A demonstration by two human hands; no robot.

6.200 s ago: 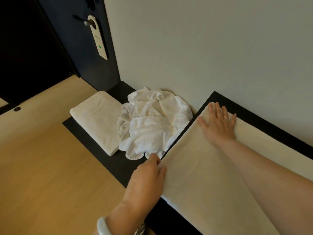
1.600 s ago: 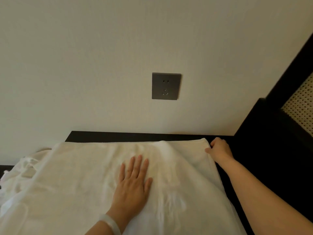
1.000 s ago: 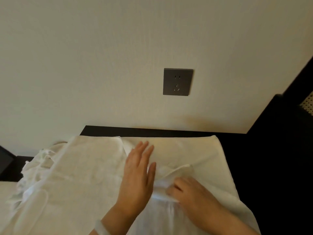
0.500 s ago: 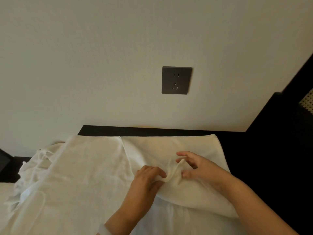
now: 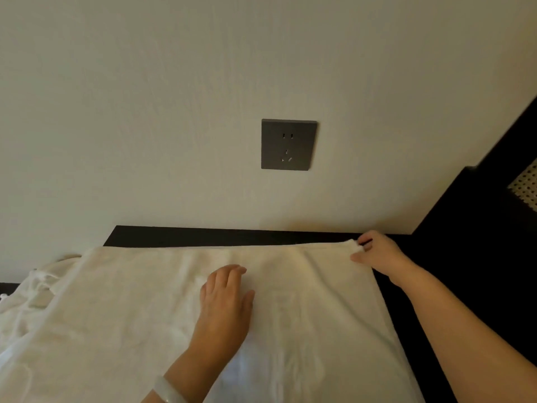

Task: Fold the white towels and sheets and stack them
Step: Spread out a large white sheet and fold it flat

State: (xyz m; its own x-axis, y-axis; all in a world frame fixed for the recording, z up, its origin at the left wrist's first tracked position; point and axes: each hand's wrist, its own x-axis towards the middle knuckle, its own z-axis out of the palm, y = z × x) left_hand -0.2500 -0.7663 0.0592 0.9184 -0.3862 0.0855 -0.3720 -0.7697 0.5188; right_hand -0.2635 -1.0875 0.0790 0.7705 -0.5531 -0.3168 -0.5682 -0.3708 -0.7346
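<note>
A large white sheet (image 5: pixel 130 309) lies spread flat over the black counter (image 5: pixel 203 236), its far edge running parallel to the wall. My left hand (image 5: pixel 225 298) presses palm-down on the middle of the sheet, fingers straight. My right hand (image 5: pixel 376 251) pinches the sheet's far right corner between thumb and curled fingers, holding it at the counter's back edge. A crumpled heap of white linen (image 5: pixel 26 295) lies at the left, partly under the sheet.
A dark grey wall socket (image 5: pixel 288 144) sits on the beige wall above the counter. A tall black furniture panel (image 5: pixel 479 234) with a perforated inset (image 5: pixel 527 187) rises at the right, close to my right hand.
Half a second ago both hands pinched a fold near the sheet's middle. My right hand has carried the corner out to the far right, and my left hand has flattened onto the sheet.
</note>
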